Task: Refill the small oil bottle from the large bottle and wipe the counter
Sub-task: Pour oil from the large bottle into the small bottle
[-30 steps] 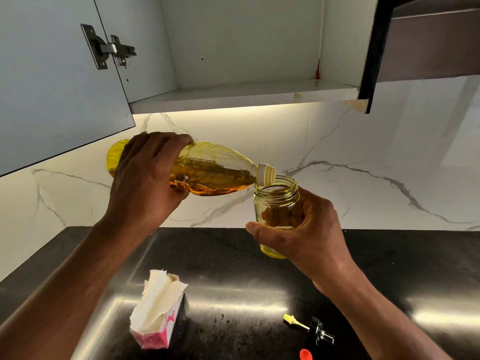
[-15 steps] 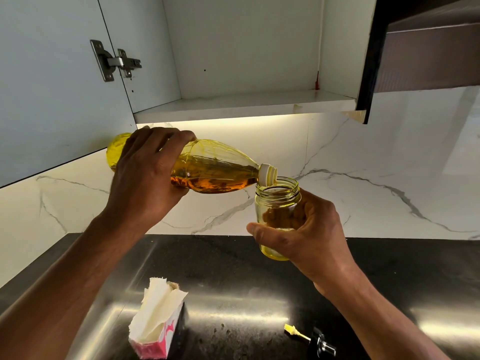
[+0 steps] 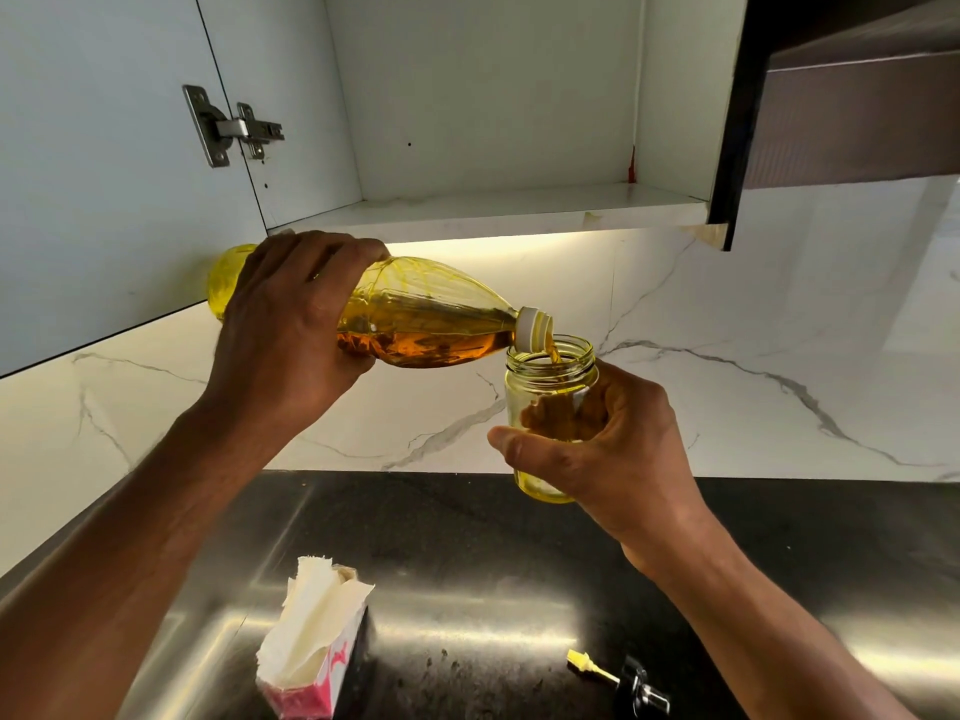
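Observation:
My left hand (image 3: 291, 324) grips the large plastic oil bottle (image 3: 431, 324), held almost level above the counter with its white neck over the small bottle. Amber oil runs from the neck into the small glass bottle (image 3: 550, 402), which my right hand (image 3: 608, 449) holds upright in the air. A thin layer of yellow oil lies in the small bottle's bottom. On the black counter (image 3: 467, 522) below stands a torn pink pack of white tissues (image 3: 317, 646).
The small bottle's pour spout (image 3: 618, 678), black and metal with a yellow tube, lies on the counter at lower right. An open white cupboard (image 3: 493, 210) hangs above, its door (image 3: 104, 148) swung out at left. A marble backsplash stands behind.
The large bottle has tipped a little further and oil now streams from its neck into the small bottle. Both hands stay in nearly the same place.

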`<move>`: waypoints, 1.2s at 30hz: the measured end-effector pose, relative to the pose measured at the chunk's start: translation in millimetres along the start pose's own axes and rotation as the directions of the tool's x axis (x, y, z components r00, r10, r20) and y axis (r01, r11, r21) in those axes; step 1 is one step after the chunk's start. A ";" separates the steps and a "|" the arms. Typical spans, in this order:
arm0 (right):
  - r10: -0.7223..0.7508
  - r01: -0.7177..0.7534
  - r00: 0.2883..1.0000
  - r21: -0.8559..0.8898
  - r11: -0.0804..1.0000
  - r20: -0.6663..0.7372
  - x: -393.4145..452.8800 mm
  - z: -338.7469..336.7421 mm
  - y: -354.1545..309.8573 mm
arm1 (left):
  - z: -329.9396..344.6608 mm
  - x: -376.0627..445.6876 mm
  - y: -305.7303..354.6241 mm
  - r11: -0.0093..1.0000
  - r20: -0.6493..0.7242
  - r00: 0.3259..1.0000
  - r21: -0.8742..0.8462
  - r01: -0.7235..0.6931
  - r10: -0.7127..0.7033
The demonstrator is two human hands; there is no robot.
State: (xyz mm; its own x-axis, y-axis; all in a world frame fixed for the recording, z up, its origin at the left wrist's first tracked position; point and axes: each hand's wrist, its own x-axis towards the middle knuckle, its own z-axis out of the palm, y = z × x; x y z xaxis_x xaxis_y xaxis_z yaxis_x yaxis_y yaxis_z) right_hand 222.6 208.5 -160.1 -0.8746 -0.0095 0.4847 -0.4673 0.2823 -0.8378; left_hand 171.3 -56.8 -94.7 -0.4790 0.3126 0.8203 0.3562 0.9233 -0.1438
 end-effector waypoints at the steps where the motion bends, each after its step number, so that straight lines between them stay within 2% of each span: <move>1: -0.004 0.004 1.000 0.002 1.000 -0.001 0.3 -0.4 -0.6 | -0.1 0.7 -0.5 1.000 0.000 1.000 -0.002 -0.003 0.003; 16: 0.028 -0.028 1.000 0.004 1.000 0.014 6.4 -4.3 -7.2 | -5.1 10.8 -3.3 1.000 -0.030 0.999 0.010 -0.027 0.027; 36: -0.008 0.008 1.000 0.001 1.000 -0.003 11.4 -12.0 -14.6 | -12.5 25.5 1.8 0.999 -0.043 0.998 0.010 -0.041 0.041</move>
State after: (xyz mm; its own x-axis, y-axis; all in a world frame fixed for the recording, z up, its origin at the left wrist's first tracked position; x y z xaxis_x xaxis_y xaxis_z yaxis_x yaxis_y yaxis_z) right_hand 221.0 215.8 -139.3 -0.8706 -0.0087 0.4918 -0.4742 0.2810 -0.8344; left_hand 169.7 -49.9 -67.2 -0.4292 0.3404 0.8366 0.3676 0.9119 -0.1825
